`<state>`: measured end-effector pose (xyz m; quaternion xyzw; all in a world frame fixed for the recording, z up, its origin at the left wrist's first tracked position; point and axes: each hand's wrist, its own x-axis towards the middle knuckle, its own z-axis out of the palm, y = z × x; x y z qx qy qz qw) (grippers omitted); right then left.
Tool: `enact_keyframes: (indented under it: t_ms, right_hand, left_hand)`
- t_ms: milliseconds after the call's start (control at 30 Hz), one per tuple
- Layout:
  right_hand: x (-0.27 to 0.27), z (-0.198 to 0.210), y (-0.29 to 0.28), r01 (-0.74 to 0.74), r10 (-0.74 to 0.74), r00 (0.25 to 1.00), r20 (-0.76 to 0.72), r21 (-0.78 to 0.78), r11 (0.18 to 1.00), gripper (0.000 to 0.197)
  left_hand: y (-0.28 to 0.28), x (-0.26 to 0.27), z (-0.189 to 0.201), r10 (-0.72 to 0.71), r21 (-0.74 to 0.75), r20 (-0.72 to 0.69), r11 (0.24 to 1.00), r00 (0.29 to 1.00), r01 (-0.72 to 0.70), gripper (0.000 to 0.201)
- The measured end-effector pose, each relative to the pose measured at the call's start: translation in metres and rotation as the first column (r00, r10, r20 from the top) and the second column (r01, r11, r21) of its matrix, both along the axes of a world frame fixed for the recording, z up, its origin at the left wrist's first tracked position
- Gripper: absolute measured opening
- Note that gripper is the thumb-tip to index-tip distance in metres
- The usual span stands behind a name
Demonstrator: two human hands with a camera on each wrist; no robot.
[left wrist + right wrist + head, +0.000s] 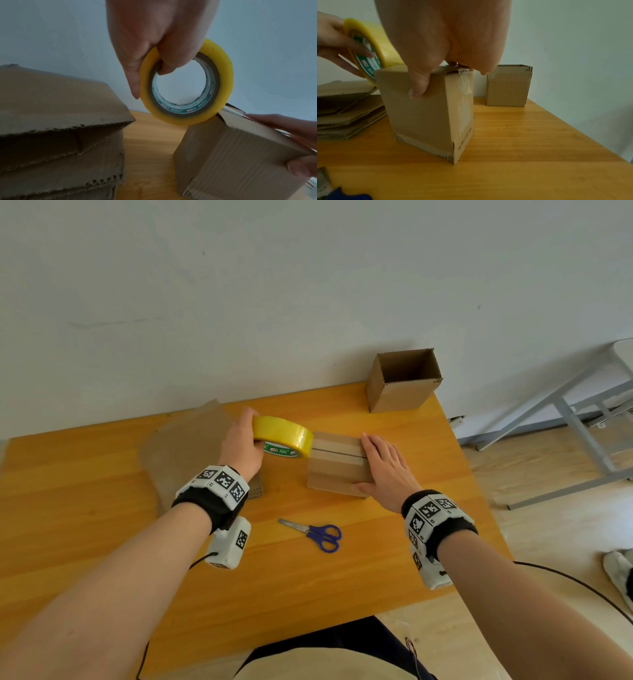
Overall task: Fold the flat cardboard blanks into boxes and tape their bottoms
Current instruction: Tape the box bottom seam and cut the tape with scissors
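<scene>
A small cardboard box stands upside down mid-table, its closed bottom flaps facing up with clear tape laid across the seam. My left hand grips a yellow tape roll at the box's left top edge, fingers hooked through the core. In the left wrist view the roll touches the box corner. My right hand lies flat over the box's right end, thumb on the near side wall. A tape tail hangs down the right wall.
A stack of flat cardboard blanks lies left of the box. A finished open box stands at the back right corner. Blue-handled scissors lie in front of the box. The table's right edge is close by.
</scene>
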<state>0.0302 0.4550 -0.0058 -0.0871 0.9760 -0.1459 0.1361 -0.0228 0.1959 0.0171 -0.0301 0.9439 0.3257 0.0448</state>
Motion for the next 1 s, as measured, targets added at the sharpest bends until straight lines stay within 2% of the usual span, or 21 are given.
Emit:
enact_keyframes:
  t_ms: [100, 200, 300, 433, 700, 1000]
  right_hand:
    - [-0.005, 0.003, -0.005, 0.003, -0.002, 1.0, -0.012, 0.037, 0.999, 0.108]
    - [-0.015, 0.006, -0.02, -0.075, 0.075, 0.997, 0.008, 0.051, 0.996, 0.118]
    - [-0.024, 0.01, -0.033, -0.141, 0.138, 0.99, 0.041, 0.059, 0.988, 0.107]
    - [-0.029, 0.013, -0.037, -0.153, 0.152, 0.985, 0.084, 0.014, 0.988, 0.095]
    - [-0.028, 0.013, -0.036, -0.159, 0.158, 0.984, 0.084, -0.003, 0.987, 0.093]
    - [-0.027, 0.003, -0.032, -0.176, 0.177, 0.982, 0.072, -0.02, 0.984, 0.09]
  left_hand:
    - [-0.002, -0.001, 0.001, -0.009, 0.028, -0.004, 1.0, 1.0, 0.009, 0.031]
    - [-0.004, -0.001, 0.0, -0.01, 0.033, 0.001, 0.999, 1.0, 0.01, 0.031]
    - [-0.007, -0.002, 0.0, -0.01, 0.044, 0.004, 0.999, 1.0, 0.01, 0.032]
    - [-0.009, -0.004, 0.0, -0.015, 0.055, -0.011, 0.998, 1.0, 0.016, 0.032]
    - [-0.009, -0.003, -0.002, -0.049, 0.016, -0.015, 0.999, 0.999, 0.049, 0.033]
    - [-0.007, -0.003, -0.013, -0.026, 0.023, 0.012, 0.999, 1.0, 0.026, 0.033]
